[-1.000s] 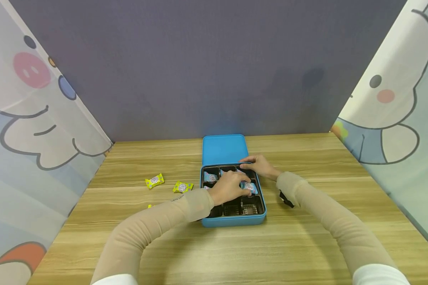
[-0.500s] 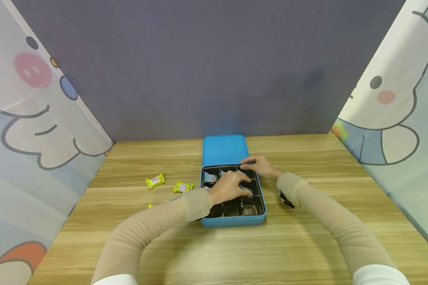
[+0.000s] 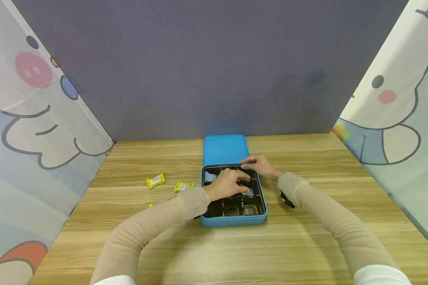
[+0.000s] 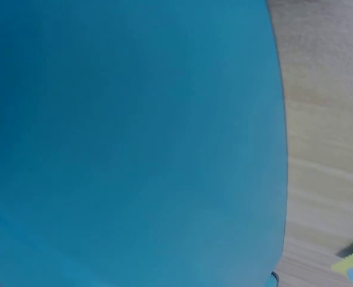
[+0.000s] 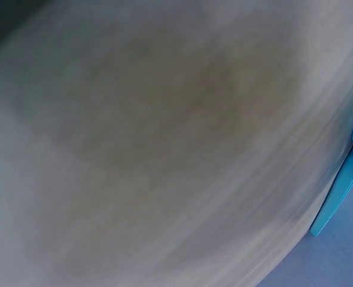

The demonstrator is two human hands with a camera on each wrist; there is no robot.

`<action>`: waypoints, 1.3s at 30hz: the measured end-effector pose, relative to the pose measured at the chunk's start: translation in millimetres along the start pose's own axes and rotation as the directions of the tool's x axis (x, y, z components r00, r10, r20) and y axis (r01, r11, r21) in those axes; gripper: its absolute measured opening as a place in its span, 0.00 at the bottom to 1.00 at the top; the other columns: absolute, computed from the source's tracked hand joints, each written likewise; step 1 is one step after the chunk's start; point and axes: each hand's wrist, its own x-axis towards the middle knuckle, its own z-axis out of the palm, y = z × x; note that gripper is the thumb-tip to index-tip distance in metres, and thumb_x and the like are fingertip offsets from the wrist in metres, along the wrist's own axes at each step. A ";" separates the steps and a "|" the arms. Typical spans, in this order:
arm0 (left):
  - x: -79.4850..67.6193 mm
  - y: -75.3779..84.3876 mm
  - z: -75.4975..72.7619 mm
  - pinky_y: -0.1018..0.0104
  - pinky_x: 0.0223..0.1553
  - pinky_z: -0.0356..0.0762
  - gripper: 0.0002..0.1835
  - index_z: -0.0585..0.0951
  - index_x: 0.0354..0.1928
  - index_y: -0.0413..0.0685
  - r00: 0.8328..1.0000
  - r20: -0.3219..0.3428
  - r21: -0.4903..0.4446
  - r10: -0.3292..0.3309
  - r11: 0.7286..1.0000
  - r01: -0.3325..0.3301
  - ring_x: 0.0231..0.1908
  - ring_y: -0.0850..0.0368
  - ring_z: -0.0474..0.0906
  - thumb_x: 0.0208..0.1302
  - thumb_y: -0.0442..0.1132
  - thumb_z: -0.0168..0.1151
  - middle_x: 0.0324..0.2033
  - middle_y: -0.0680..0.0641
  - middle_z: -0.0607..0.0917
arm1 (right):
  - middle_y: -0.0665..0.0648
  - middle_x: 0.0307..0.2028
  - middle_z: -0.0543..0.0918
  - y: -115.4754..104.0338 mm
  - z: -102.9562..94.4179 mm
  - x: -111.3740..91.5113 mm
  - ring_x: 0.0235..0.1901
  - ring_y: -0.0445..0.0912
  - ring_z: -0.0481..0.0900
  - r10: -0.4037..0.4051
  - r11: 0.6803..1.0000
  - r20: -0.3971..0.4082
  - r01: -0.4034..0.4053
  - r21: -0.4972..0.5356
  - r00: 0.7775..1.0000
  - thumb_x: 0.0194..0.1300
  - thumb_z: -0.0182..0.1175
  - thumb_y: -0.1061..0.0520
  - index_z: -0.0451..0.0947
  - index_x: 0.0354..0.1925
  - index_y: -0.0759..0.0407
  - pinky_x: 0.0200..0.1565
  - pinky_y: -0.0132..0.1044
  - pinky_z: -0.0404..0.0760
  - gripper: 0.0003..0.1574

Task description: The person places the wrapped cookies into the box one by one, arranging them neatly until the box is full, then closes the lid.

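Observation:
A blue tin box (image 3: pixel 234 221) with a black divided tray stands in the middle of the table, its lid (image 3: pixel 225 150) laid back. My left hand (image 3: pixel 225 184) reaches over the tray, thumb and fingers spread apart above the middle right compartment. Beneath its thumb lies a blue wrapped candy (image 3: pixel 250 193), apart from the fingers as far as I can see. Another blue candy (image 3: pixel 211 177) sits in the far left compartment; the left hand hides part of the tray. My right hand (image 3: pixel 262 166) grips the box's far right rim, thumb inside and fingers behind.
Left of the box lie yellow wrapped candies, one farther off (image 3: pixel 155 181) and one closer to it (image 3: pixel 183 186); a third is mostly hidden by the left forearm. A grey panel (image 3: pixel 217 71) stands behind the wooden table (image 3: pixel 306 237). Both wrist views are mostly blocked and blurred.
The blue candy has gone down into the middle right compartment, and my left hand has let go of it and drawn slightly back to the left. My right hand stays at the rim.

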 end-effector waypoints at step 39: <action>-78.2 -13.9 -49.3 0.57 0.50 0.77 0.21 0.77 0.55 0.45 0.993 -0.115 -0.157 -0.018 0.988 0.000 0.50 0.50 0.77 0.58 0.40 0.64 0.50 0.49 0.81 | 0.61 0.50 0.79 0.1 -2.2 -2.4 0.50 0.55 0.75 -0.043 0.999 0.010 0.043 0.012 0.999 0.58 0.62 0.45 0.79 0.50 0.59 0.51 0.48 0.76 0.26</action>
